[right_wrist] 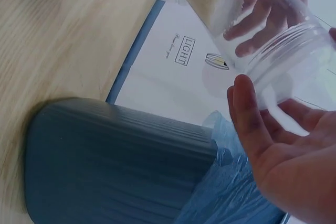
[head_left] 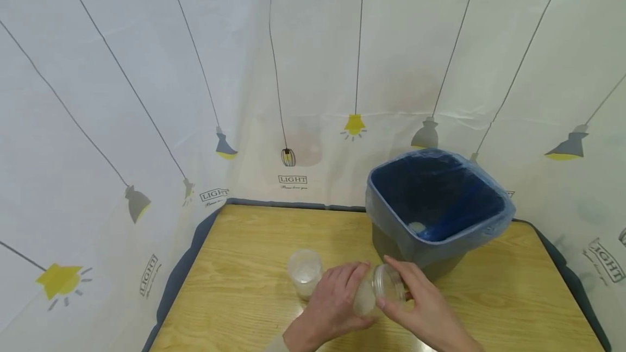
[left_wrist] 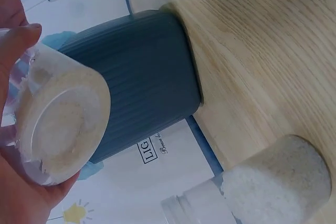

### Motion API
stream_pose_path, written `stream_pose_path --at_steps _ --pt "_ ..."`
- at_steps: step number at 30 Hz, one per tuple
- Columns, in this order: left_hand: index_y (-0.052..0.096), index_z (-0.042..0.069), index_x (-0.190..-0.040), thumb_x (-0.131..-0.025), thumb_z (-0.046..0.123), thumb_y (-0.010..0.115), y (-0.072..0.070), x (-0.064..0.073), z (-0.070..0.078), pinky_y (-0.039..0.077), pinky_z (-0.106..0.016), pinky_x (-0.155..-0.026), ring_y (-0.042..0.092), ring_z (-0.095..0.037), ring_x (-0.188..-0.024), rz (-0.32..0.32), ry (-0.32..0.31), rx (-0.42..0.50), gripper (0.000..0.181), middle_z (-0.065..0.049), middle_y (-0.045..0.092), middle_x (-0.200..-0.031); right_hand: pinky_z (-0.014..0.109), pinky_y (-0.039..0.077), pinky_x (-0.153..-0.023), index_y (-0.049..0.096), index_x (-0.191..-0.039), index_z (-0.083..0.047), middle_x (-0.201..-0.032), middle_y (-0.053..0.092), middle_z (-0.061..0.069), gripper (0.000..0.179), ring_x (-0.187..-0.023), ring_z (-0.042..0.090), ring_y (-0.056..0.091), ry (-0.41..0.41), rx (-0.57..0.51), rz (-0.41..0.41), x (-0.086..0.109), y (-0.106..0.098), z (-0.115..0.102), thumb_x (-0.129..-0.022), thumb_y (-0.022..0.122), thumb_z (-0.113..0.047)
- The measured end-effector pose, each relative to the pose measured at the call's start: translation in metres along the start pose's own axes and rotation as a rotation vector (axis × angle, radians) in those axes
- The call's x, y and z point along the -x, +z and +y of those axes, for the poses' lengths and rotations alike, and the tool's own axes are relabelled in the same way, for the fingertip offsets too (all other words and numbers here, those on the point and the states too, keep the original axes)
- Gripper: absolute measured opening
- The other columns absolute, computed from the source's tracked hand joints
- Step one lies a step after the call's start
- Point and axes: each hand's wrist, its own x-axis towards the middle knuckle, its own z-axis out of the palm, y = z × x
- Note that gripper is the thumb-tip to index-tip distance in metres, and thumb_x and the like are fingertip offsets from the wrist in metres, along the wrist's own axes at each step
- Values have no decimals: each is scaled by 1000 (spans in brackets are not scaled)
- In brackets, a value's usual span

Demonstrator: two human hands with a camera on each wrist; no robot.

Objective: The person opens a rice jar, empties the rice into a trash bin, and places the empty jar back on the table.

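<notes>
My left hand (head_left: 337, 292) grips the body of a clear jar (head_left: 364, 299) with whitish contents gathered toward its base. The jar is tilted, its threaded neck (right_wrist: 281, 48) pointing to the right; its round base (left_wrist: 65, 129) faces the left wrist view. Around the mouth end, my right hand (head_left: 425, 300) holds the neck between thumb and fingers. A second clear jar (head_left: 305, 270), part filled with white granular stuff (left_wrist: 268, 195), stands upright on the table, just left of my left hand.
Behind my right hand is a dark ribbed bin (left_wrist: 136, 82) with a blue bag liner (head_left: 489, 230) over its rim. A small pale round thing (head_left: 417, 227) shows inside it. The wooden table (head_left: 244, 265) backs onto a white cloth with printed lamps (head_left: 313, 69).
</notes>
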Motion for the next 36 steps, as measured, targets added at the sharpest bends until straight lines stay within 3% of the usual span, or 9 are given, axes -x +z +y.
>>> stream_pose_path --at_steps 4,9,18,24,28,32,35,36 --pt "54 12 -141 -59 62 91 1 1 0 54 -30 -93 65 -15 -110 10 -2 31 103 0 64 -126 36 57 -85 50 -151 -30 -138 56 -8 73 -115 15 60 -138 78 42 1 -1 4 -87 83 -42" --pt "53 12 -141 -61 63 91 -1 0 -1 55 -27 -90 66 -13 -109 -18 1 93 103 -1 65 -126 36 56 -87 51 -151 -29 -142 54 -8 78 -120 16 58 -251 76 39 1 -2 8 -82 87 -32" --pt "48 13 -145 -66 63 90 -6 -1 -4 54 -26 -91 64 -11 -110 -135 -30 201 103 0 63 -130 40 55 -93 50 -152 -28 -149 50 -7 81 -128 15 53 -336 87 20 1 -3 12 -81 88 -28" --pt "48 13 -145 -66 62 90 -8 -1 -4 53 -29 -96 63 -12 -115 -155 -33 204 102 0 63 -132 39 54 -94 49 -153 -27 -151 49 -5 83 -130 16 51 -366 74 2 1 -4 13 -80 88 -27" --pt "51 12 -142 -62 62 92 -5 -1 -5 54 -29 -93 64 -13 -111 -111 -9 130 103 0 64 -129 40 56 -93 41 -157 -28 -155 46 2 84 -131 23 52 -227 21 -49 1 -3 9 -86 85 -34" --pt "53 13 -141 -59 60 94 1 1 -7 54 -33 -92 64 -16 -111 -57 16 22 103 -1 64 -127 37 58 -90 36 -159 -20 -154 45 11 83 -129 32 54 83 -124 -116 -3 1 4 -91 78 -45" --pt "53 13 -141 -58 60 95 4 2 -9 54 -36 -94 64 -18 -113 -39 28 -31 105 -3 64 -128 35 60 -85 41 -156 -16 -149 49 13 81 -124 32 57 254 -191 -145 -6 3 2 -91 77 -48" --pt "53 13 -141 -57 60 95 5 2 -9 54 -36 -94 64 -18 -113 -37 30 -40 105 -3 64 -128 35 60 -83 42 -155 -17 -147 50 12 80 -123 31 57 274 -198 -147 -6 4 1 -90 78 -48"
